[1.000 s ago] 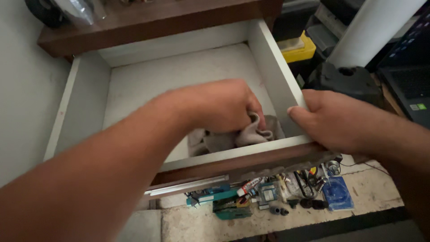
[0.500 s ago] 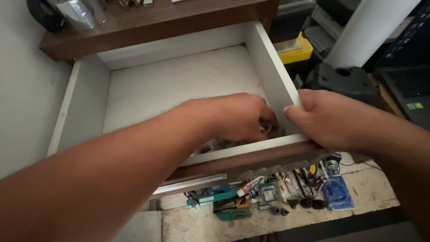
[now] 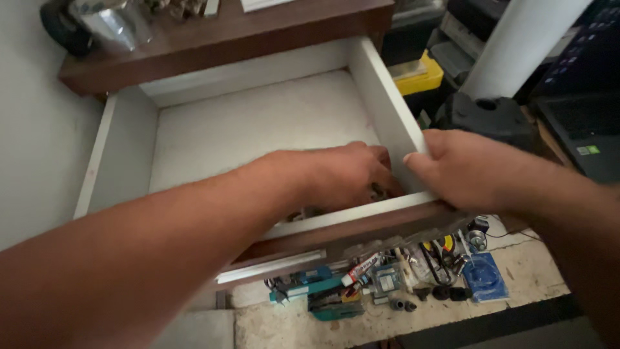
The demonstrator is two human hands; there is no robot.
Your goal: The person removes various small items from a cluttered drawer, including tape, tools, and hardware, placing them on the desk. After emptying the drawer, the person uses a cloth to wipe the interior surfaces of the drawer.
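Observation:
A white drawer [image 3: 258, 123] with a dark wood front stands pulled out below me. My left hand [image 3: 342, 174] reaches into its front right corner, fingers curled over a grey cloth [image 3: 376, 190] that is almost wholly hidden under the hand. My right hand [image 3: 471, 168] grips the drawer's right side wall and front corner from outside, thumb on the rim.
A dark wood shelf [image 3: 226, 39] with a metal pot [image 3: 106, 22] runs above the drawer. Small tools and tubes [image 3: 374, 281] lie on the floor below. A black box [image 3: 491, 116], a yellow case [image 3: 420, 74] and a white pole [image 3: 516, 45] stand at the right.
My left hand has pushed the cloth further toward the drawer's front right corner, so the cloth is now nearly covered. My right hand has stayed on the drawer's side.

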